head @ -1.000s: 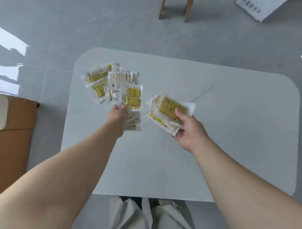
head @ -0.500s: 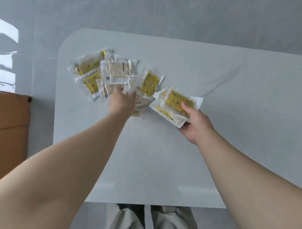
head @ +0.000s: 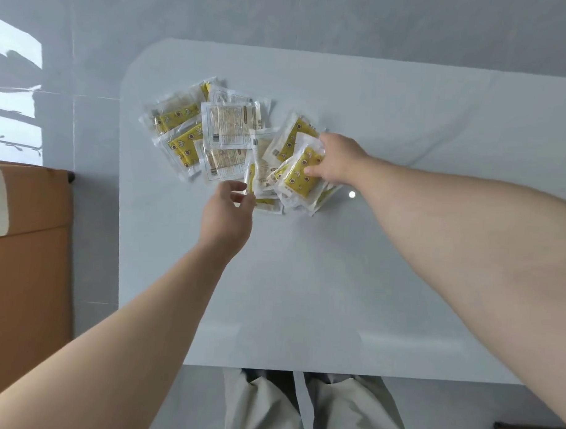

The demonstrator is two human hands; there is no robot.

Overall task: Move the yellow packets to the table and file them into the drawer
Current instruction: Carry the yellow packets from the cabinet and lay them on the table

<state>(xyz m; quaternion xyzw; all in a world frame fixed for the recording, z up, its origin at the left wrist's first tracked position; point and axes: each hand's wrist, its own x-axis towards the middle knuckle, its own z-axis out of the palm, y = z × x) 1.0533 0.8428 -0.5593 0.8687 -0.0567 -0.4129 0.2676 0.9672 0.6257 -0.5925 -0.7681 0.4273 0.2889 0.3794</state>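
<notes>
Dozen-odd yellow packets (head: 181, 137) lie fanned in an overlapping pile on the surface (head: 402, 250), toward its far-left corner, and the pile runs left to right. Some lie printed side up. Small stack (head: 297, 179) sits at the pile's right end, long axis tilted far-right, toward the right grip (head: 337, 161). That grip grasps it, thumb on top. Left grip (head: 226, 211) is at the pile's near edge, just left of that stack, fingers loosely curled at a packet corner. Pinching or only touching, cannot tell. Judgement: right is nearer the stack, left nearer the loose middle packets. Drawer not in view. Brown box (head: 27, 237) stands off the left edge.
</notes>
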